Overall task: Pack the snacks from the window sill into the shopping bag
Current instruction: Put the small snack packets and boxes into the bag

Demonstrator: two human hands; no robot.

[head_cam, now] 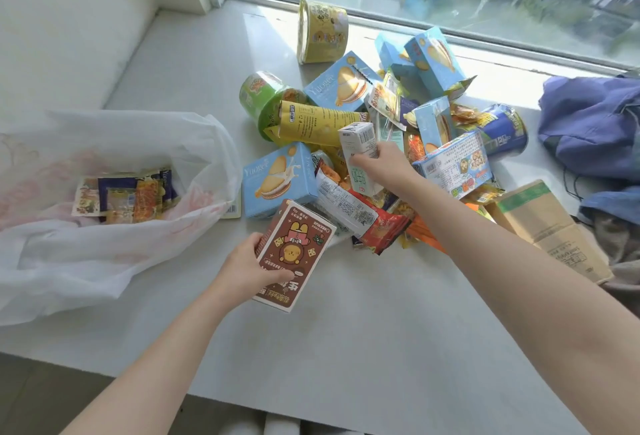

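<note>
Left hand (247, 266) fingers are curled round a brown snack box (294, 254), which is held just above the window sill (346, 330) between the snack pile (381, 143) and the white shopping bag (104, 192). A small white carton (360, 154) is gripped by the right hand (381, 166) over the pile. Several sachets (128, 197) are seen inside the bag, lying on its side at the left.
</note>
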